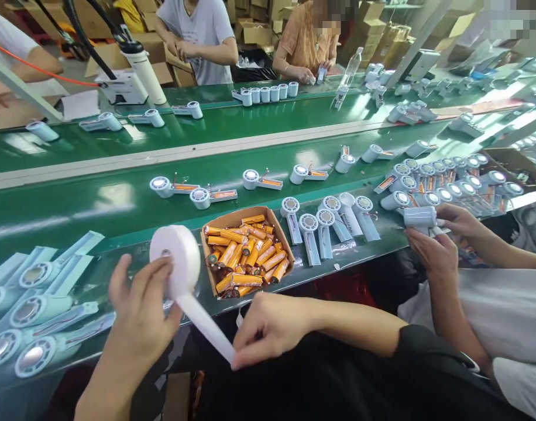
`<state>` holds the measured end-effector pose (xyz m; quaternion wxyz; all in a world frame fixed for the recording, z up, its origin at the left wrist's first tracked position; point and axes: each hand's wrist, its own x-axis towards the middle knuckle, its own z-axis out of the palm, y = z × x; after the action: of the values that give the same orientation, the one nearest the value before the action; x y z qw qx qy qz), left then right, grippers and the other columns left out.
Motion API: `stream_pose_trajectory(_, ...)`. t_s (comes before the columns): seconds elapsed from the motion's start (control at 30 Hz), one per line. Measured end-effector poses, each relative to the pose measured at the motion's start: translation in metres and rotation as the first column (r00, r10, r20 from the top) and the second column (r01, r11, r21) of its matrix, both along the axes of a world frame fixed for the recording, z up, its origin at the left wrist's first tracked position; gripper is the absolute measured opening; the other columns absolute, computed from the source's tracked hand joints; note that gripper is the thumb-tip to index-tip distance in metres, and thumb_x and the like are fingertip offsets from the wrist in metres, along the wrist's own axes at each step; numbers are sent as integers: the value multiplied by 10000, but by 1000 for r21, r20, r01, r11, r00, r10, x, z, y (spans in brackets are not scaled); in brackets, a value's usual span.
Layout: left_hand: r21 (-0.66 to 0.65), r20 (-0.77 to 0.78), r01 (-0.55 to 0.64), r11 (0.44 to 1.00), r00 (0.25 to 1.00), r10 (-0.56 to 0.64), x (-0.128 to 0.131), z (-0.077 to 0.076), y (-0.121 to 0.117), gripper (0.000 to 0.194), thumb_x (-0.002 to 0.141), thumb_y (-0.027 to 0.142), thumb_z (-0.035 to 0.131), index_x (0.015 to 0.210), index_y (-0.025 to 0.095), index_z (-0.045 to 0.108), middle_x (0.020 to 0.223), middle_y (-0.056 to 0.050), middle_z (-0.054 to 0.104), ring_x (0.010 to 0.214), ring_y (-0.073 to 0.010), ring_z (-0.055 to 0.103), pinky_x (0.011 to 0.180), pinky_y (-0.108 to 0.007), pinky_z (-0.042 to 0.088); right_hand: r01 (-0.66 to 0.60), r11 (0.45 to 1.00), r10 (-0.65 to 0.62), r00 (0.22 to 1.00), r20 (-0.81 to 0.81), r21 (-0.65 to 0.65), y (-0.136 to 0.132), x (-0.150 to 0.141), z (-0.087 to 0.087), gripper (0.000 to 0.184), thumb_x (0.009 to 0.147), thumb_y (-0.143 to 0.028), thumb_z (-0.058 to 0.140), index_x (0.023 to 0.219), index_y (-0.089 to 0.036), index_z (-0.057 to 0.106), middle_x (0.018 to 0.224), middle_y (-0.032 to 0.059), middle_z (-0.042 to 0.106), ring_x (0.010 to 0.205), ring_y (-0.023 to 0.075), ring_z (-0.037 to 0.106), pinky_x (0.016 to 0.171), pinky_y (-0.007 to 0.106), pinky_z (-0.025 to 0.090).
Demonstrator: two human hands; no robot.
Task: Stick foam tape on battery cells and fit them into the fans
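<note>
My left hand (pixel 140 304) grips a roll of white tape (pixel 186 257) at its core, with the roll upright above the table edge. A strip pulled off the roll runs down to the right. My right hand (pixel 272 327) pinches the end of that strip between thumb and finger, so the tape is stretched between both hands. Just beyond, a cardboard box (pixel 209 272) holds many orange battery cells (pixel 253 251) with wires. Left of my left hand lie several pale blue handheld fan bodies (pixel 35 310) with open handles.
Several fan bodies (pixel 325 217) lie right of the box. A green conveyor (pixel 96 204) carries more, some with orange cells inside. At right, a co-worker's hands (pixel 439 245) hold a fan body. Two people stand across the line. A clear bottle (pixel 350 70) stands at the far side.
</note>
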<state>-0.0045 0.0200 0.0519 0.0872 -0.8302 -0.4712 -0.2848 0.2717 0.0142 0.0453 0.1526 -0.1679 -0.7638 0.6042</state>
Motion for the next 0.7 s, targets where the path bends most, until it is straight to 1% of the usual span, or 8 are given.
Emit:
stream_pose_trajectory(0.07,7,27,-69,998,997,69,-6,-10,-11,666,1000,263,622,1622,356,404,1291,-131,645,1509,-450,465,1232,-741,432,-123,986,115,990,77,116,12,10,-1,394,1016,-564,691,881,-222,831,746,1,761,642,121,650,607,221,442)
stream_pose_trajectory(0.13,16,22,-90,996,996,90,-7,-20,-22,584,993,247,655,1547,285,475,1269,-157,656,1496,-477,475,1175,-719,490,32,968,-83,977,197,248,37,21,-3,273,1023,-465,716,1028,-223,841,901,31,810,797,154,723,720,229,501)
stream_pose_trajectory(0.23,26,2,-75,997,997,75,1,-28,-32,468,979,169,662,1424,242,541,1257,-153,678,1451,-458,520,1135,-661,536,273,830,-459,830,317,487,84,29,-7,329,971,-311,786,1273,-181,789,1183,140,778,1132,277,708,1027,395,533)
stream_pose_trajectory(0.33,13,-16,-46,999,999,46,15,-28,-36,420,957,99,656,1347,236,581,1243,-132,691,1433,-429,531,1101,-601,576,242,808,-477,804,354,538,115,24,-12,258,949,-260,789,1187,-161,807,1217,179,733,1224,336,653,1133,540,478)
stream_pose_trajectory(0.43,14,-51,-18,1000,999,19,23,-22,-34,394,944,63,641,1307,214,624,1212,-135,706,1407,-423,535,1071,-592,596,483,815,-539,835,113,321,119,19,-14,146,1016,-272,675,1080,-176,764,1170,126,748,1142,259,690,1058,456,535)
stream_pose_trajectory(0.53,26,-90,25,999,996,-22,24,-13,-31,419,913,10,613,1271,212,692,1187,-125,729,1389,-410,543,1080,-583,596,662,749,-659,748,-74,30,107,21,-3,284,949,-455,758,1077,-216,674,936,17,743,829,181,693,759,316,564)
stream_pose_trajectory(0.6,15,-120,56,998,991,-53,23,-9,-29,462,889,-17,608,1261,224,738,1190,-116,746,1398,-397,539,1101,-565,597,684,728,-681,729,-68,40,96,23,9,464,797,-571,884,999,-226,649,699,-68,632,623,134,570,604,256,455)
stream_pose_trajectory(0.7,-4,-155,75,997,985,-75,24,-7,-26,522,877,-18,623,1288,265,773,1223,-99,765,1438,-377,522,1100,-517,625,688,689,-708,706,12,225,80,19,26,540,710,-641,931,924,-206,694,541,-108,482,539,102,437,556,251,322)
